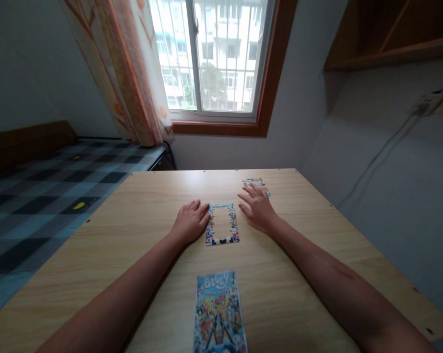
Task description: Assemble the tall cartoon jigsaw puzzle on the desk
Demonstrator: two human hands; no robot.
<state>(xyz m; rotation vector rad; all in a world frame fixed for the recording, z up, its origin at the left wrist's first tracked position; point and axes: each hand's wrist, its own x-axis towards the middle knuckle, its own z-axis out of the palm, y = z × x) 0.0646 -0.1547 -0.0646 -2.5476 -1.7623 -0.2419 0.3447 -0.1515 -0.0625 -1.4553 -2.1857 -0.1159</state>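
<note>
Right grip point(258, 208) is palm-down with its fingers loosely spread, overlapping the near part of the loose puzzle pieces point(257, 181); can't tell if the fingertips are actually touching any. Left grip point(191, 223) is laid pretty flat, fingers stretched out and not clasping anything, tips right at the left edge of the puzzle border point(235, 228). So that hollow rectangle sits between the two grips. Nearer the camera, well apart from both, a Bluey picture sheet point(219, 311) lies on the wooden surface point(151, 211) between the forearms.
</note>
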